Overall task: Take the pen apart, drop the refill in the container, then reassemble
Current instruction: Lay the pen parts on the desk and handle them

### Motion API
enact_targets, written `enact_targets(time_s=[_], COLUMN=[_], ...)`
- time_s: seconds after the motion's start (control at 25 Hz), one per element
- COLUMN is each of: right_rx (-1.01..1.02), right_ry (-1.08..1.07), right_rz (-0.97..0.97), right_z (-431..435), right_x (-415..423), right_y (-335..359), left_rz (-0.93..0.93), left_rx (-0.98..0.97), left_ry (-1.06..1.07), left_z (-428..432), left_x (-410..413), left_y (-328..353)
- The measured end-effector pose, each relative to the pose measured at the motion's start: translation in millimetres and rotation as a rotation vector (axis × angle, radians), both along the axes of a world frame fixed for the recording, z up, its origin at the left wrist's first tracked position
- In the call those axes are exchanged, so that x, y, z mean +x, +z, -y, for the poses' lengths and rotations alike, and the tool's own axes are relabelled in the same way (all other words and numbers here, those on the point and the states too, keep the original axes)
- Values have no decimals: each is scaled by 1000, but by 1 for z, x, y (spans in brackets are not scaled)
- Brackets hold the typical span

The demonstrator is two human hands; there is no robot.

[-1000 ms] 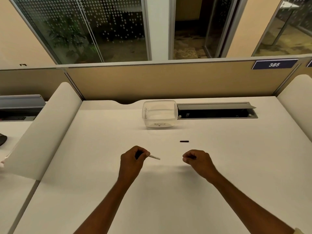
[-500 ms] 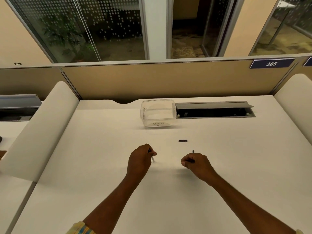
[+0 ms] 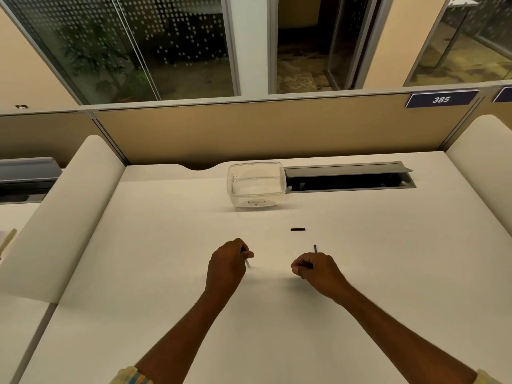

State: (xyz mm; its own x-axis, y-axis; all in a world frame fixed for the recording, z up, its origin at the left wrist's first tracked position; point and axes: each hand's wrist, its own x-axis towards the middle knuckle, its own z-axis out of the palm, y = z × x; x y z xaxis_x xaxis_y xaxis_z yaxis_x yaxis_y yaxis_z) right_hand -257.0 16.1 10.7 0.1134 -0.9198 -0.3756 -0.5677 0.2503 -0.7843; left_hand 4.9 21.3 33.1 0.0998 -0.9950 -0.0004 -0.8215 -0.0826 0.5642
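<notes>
My right hand (image 3: 315,270) is curled into a loose fist, pinched on a thin dark rod (image 3: 315,248) whose tip pokes out past the knuckles, pointing away from me toward the back of the counter (image 3: 166,286). I take that rod to be the refill, though it is too slim to be sure. My left hand (image 3: 227,264) is closed around the pen barrel (image 3: 247,262); only a short pale end shows below the thumb, slanting down toward the counter and slightly right.

Both hands sit apart, with bare counter between them. A small black piece (image 3: 297,229), probably the pen's cap or end plug, lies flat on the counter just beyond the right hand, long axis running left to right.

The clear container (image 3: 256,187) stands farther back, roughly between the two hands and a touch left of the right one. The rod's long axis already points nearly that way, so I judge the right hand is the one to reach forward and slightly left to drop it in.
</notes>
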Motion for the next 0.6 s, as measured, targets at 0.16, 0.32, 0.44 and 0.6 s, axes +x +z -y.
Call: enact_targets(time_s=[0.16, 0.32, 0.44, 0.6], right_rx=[-4, 1, 9, 9], right_ry=[4, 16, 30, 27], right_rz=[-5, -26, -35, -36], right_z=[-4, -9, -12, -11], right_x=[-1, -2, -4, -5], right_y=[0, -4, -5, -5], left_rz=[0, 26, 49, 24], left_rx=[-64, -34, 18, -22], left_ry=[29, 28, 38, 54], left_z=[-2, -9, -5, 4], left_x=[-2, -1, -1, 1], left_y=[6, 2, 3, 15])
